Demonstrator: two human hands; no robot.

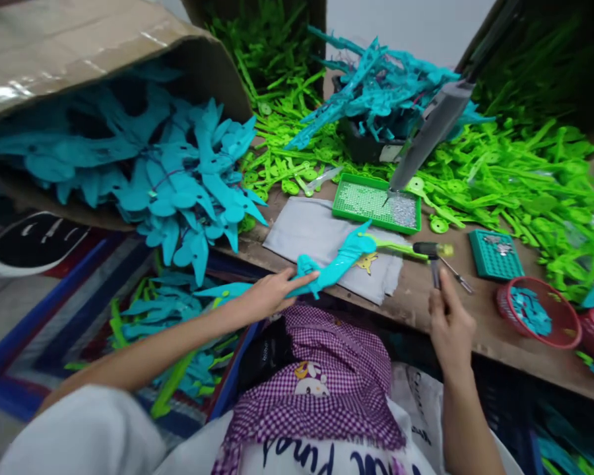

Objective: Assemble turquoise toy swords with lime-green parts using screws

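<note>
My left hand (272,290) is closed on a long turquoise plastic piece (336,267), one finger stretched along it. The piece lies slanted over the table edge and a grey cloth (297,227). A lime-green plastic strip (400,248) extends from its far end toward the right. In my right hand (450,323) is a small hammer (428,249) with a dark head and a yellow tip, held by its handle near that strip. Close beside the hammer, a thin screwdriver-like tool (459,277) rests on the table.
A green tray (339,198) of small metal parts sits behind the cloth, under a hanging grey tool (430,132). At right are a teal grid tray (482,264) and a red basket (509,290). An open carton (129,33) spills turquoise pieces; lime-green parts (505,175) cover the back.
</note>
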